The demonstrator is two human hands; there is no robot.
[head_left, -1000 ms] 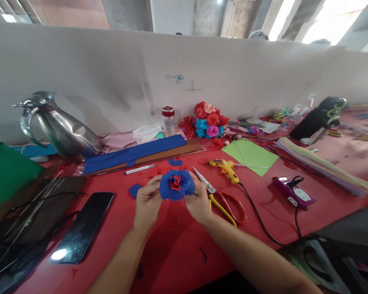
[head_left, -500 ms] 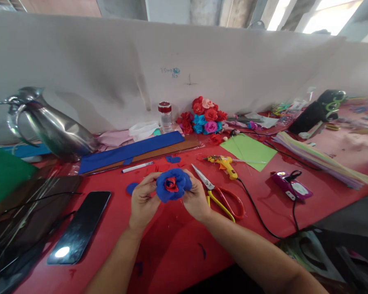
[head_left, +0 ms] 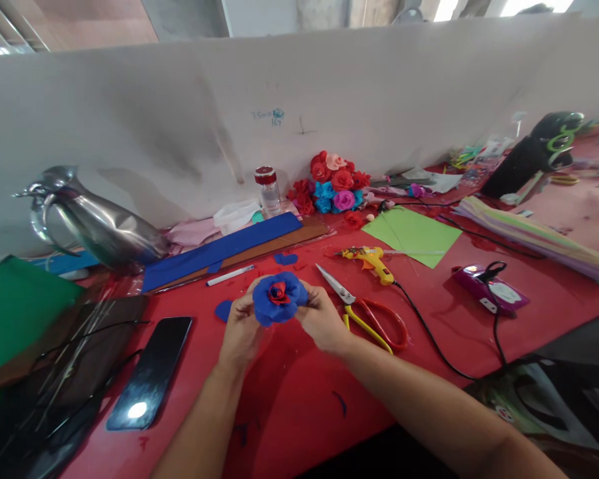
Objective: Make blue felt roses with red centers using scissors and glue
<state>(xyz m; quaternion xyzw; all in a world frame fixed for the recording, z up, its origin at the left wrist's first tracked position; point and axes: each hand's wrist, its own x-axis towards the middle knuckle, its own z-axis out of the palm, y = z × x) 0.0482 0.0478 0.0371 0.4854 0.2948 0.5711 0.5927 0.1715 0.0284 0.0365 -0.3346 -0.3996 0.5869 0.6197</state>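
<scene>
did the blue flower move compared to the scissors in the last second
No, hardly at all. The blue flower sits just left of the scissors blade tips, held between the left hand and right hand, as before; the camera shifted instead.

The flower [head_left: 279,298] between my fingers is blue with a red centre. My table [head_left: 289,392] is red. My scissors [head_left: 367,313] have red and yellow handles, my glue gun [head_left: 369,259] is yellow, the paper sheet [head_left: 413,234] light green, the phone [head_left: 152,369] glossy black.
</scene>
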